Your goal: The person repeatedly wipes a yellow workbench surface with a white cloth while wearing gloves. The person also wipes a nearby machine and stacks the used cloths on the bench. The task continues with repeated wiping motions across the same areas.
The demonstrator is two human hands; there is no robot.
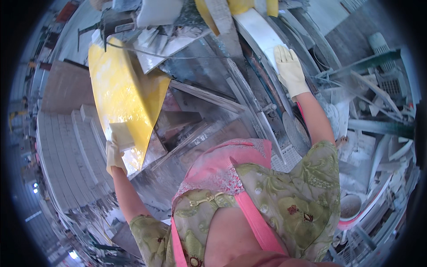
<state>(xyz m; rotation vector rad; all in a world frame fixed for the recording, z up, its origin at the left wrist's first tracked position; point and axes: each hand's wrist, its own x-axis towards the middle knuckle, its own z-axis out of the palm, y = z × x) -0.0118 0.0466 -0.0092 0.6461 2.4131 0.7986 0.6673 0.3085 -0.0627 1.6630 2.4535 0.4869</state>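
My left hand (114,156), in a cream rubber glove, is at the lower edge of a wet yellow sheet (120,95). It holds a small pale rectangular piece (122,135), which lies against the sheet; part of my grip is hidden behind it. The sheet is draped over a support and hangs down toward me, with a white film of water on its surface. My right hand (290,69), gloved the same way, lies flat with fingers stretched out on a long white slab (262,33). That slab slopes away along a narrow machine bed.
Grey stacked slabs (66,151) stand at the left. Wooden strips (207,95) and a grey metal frame lie between my arms. To the right are a green beam (378,127), a round bucket (350,206) and scattered offcuts. A thin cable (164,55) crosses in front.
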